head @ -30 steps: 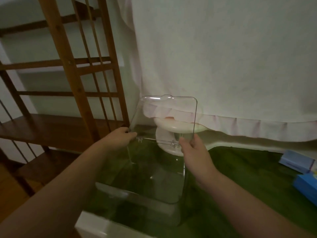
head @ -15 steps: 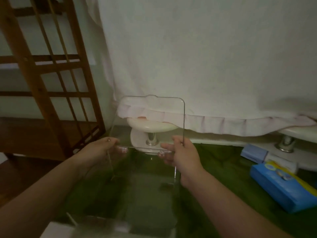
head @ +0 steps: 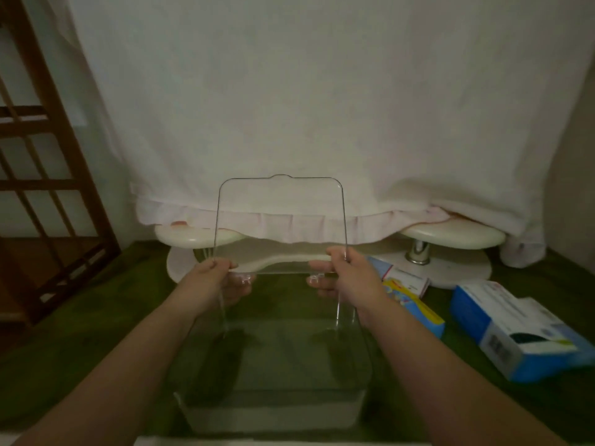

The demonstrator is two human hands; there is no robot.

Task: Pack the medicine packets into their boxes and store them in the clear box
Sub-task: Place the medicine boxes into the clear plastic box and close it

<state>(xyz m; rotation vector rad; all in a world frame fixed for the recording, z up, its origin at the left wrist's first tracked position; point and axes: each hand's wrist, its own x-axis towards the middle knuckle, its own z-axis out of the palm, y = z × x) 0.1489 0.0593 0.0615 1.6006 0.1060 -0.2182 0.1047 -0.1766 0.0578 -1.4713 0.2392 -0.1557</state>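
The task looks barely begun. The clear box [head: 273, 410] appears empty, its lid [head: 280, 226] stands upright above the fingers, and no medicine packets are visible. The medicine boxes [head: 515, 333] lie on the green cloth [head: 96, 317], to the right of the right hand's fingers and outside the clear box. Both forearms reach forward, roughly parallel. The left hand [head: 215, 281] and right hand [head: 341, 275] each grip the clear box at a rear corner by the hinge, thumb on the near side and fingers curled behind the lid's lower edge.
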